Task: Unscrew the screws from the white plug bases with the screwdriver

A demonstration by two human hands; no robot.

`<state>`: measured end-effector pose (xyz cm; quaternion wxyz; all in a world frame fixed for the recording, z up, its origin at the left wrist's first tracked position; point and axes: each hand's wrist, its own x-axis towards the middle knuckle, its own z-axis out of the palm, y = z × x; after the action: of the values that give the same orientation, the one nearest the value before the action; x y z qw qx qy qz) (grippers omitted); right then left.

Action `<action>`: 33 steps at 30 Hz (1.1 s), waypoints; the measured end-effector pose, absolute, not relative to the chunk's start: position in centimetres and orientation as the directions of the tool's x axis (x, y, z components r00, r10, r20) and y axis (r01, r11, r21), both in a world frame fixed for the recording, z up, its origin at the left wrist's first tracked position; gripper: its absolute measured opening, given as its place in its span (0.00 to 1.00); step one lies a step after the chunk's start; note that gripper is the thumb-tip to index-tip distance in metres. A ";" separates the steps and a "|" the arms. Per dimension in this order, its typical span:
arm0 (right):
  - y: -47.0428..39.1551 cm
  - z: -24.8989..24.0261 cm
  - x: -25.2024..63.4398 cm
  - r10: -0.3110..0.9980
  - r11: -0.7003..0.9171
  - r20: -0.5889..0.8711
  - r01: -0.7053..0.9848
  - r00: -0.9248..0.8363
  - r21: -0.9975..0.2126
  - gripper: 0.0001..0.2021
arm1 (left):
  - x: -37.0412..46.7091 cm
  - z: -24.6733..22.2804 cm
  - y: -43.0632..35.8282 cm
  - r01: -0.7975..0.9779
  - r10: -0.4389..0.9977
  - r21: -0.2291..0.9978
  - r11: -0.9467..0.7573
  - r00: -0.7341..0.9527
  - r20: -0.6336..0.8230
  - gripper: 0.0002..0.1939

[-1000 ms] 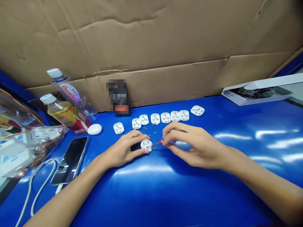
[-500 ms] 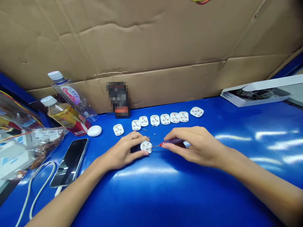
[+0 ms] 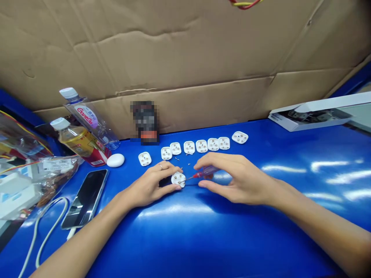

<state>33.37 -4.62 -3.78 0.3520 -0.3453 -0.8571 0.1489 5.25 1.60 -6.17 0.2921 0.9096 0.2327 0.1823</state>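
My left hand (image 3: 149,184), with a ring on one finger, pinches a small white plastic plug part (image 3: 177,177) against the blue table between thumb and fingers. Metal pieces show inside that part. In my right hand (image 3: 246,178) is a screwdriver (image 3: 209,171) with a see-through purplish handle and a red collar. Its shaft points left and its tip meets the right side of the white part. Thumb and forefinger are spread around the handle; the other fingers are partly hidden behind it. A few tiny screws (image 3: 177,158) lie just beyond my left hand.
Several similar white parts (image 3: 201,146) form a row at the back. On the left are a phone (image 3: 85,199), a white cable (image 3: 37,227), a white oval case (image 3: 115,160) and two bottles (image 3: 81,144). An open white box (image 3: 304,122) sits back right, before a cardboard wall (image 3: 203,104).
My right thumb and forefinger have spread apart, showing more of the screwdriver's handle. The tip stays at the white part, and my left hand has barely moved.
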 end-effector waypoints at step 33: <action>-4.5 -3.7 33.5 0.634 0.750 0.536 0.274 -0.557 -0.602 0.14 | 5.3 -6.3 1.4 0.334 0.557 0.593 -0.733 0.795 0.240 0.17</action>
<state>33.45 -4.48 -3.70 0.3876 -0.2668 -0.8513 0.2320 5.33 1.45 -6.33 0.2712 0.9078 0.2452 0.2054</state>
